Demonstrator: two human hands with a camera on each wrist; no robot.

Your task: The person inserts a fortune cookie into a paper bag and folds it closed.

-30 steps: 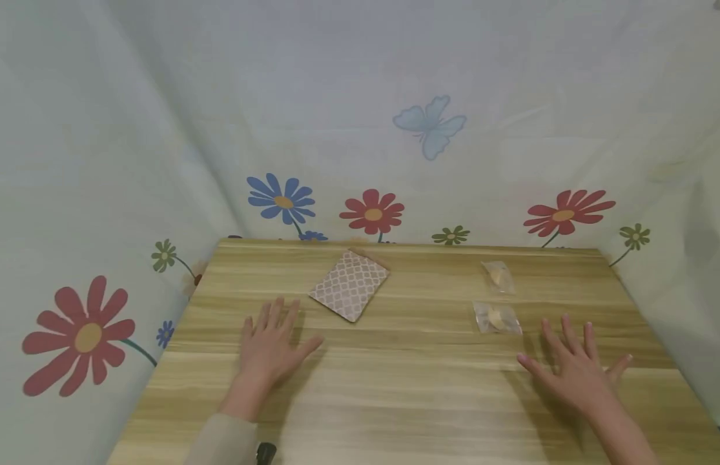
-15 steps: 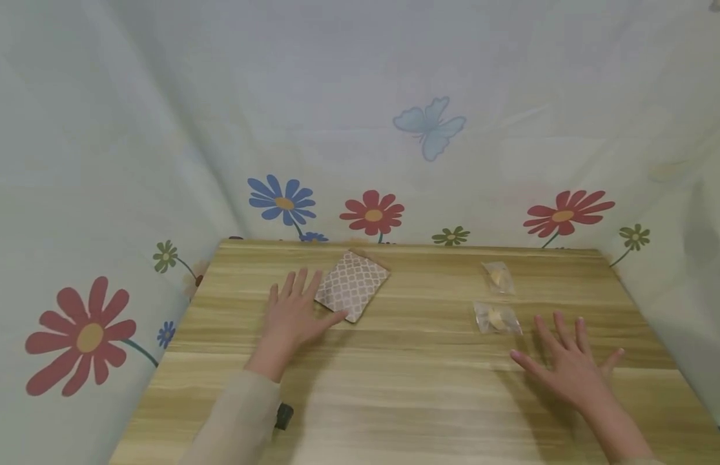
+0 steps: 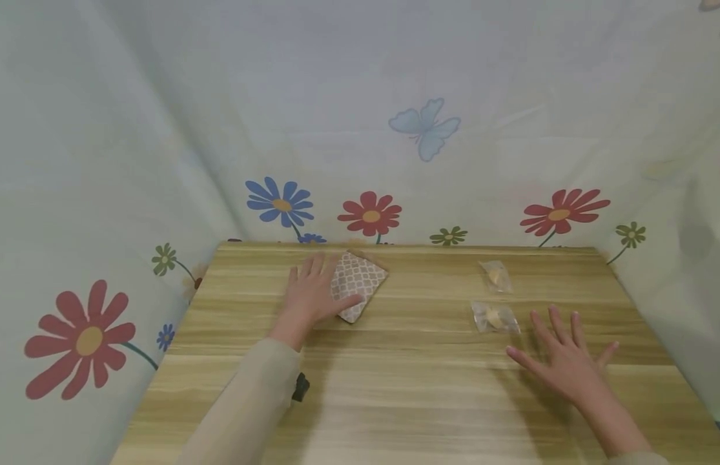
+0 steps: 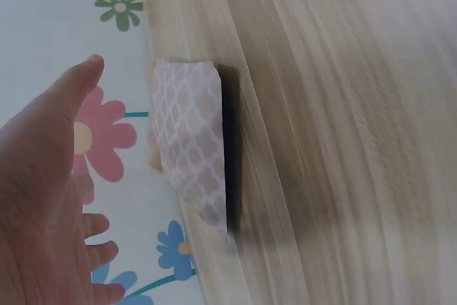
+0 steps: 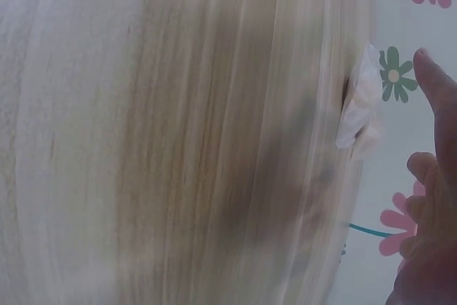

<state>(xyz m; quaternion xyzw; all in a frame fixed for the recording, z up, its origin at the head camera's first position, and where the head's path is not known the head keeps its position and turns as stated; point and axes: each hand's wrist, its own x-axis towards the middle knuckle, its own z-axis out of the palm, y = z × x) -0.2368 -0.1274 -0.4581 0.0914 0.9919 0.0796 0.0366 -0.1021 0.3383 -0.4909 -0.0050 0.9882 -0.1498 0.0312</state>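
A flat beige pouch (image 3: 358, 279) with a white lattice pattern lies at the back left of the wooden table. My left hand (image 3: 313, 296) is over its left side, fingers straight and thumb stretched across its lower part. In the left wrist view the pouch (image 4: 191, 137) shows a dark gap along one edge, with the hand (image 4: 43, 183) apart from it. Toward the right are two small clear packets, a rear one (image 3: 496, 276) and a front one (image 3: 495, 317), each with something pale yellow inside. Beside the front packet my right hand (image 3: 571, 368) hovers, fingers spread, holding nothing.
The wood-grain table (image 3: 429, 400) reaches back to a pale curtain (image 3: 313, 84) printed with flowers and a butterfly. Curtain also hangs along the left and right sides. A small black object (image 3: 300, 387) shows at the left sleeve.
My left hand has moved forward and right, from beside the pouch to over its left part. The right hand has shifted slightly left. Pouch and packets stay in place.
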